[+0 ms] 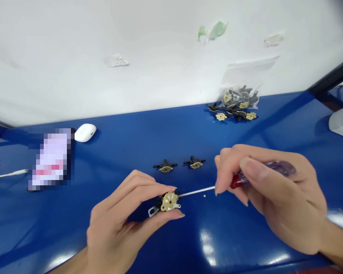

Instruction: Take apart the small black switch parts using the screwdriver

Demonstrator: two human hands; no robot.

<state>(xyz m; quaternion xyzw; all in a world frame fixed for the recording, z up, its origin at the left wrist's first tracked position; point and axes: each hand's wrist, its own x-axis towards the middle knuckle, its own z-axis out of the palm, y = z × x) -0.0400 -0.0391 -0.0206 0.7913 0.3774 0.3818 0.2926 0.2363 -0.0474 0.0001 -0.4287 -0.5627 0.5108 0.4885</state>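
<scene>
Left hand (122,222): Pinched tight on a small black part (169,201), thumb below and fingertips above.
Part: Sat within the left grip, round brass face turned toward the viewer, metal loop jutting from the lower left toward the palm.
Right hand (286,213): Curled firmly round the handle of a screwdriver (236,180), thumb laid along it.
Screwdriver: Pointed leftward from the right grip, long axis running nearly level between the two hands; reached the right edge of the brass face with its tip, too small there to tell whether seated or merely touching.
Line-up: Lay, as a part, to the left of the right grip, along the line of the shaft, with the left hand nearer.
Fleck (204,196): Rested just below the shaft, between the grips.
Two similar pieces (165,166): Lay just beyond the left grip, side by side, apart.
Pile (240,115): Lay well beyond both grips, against and under a clear bag (250,76) of more.
Phone (51,160): Lay well left of the left grip, beside a white case (85,132).
</scene>
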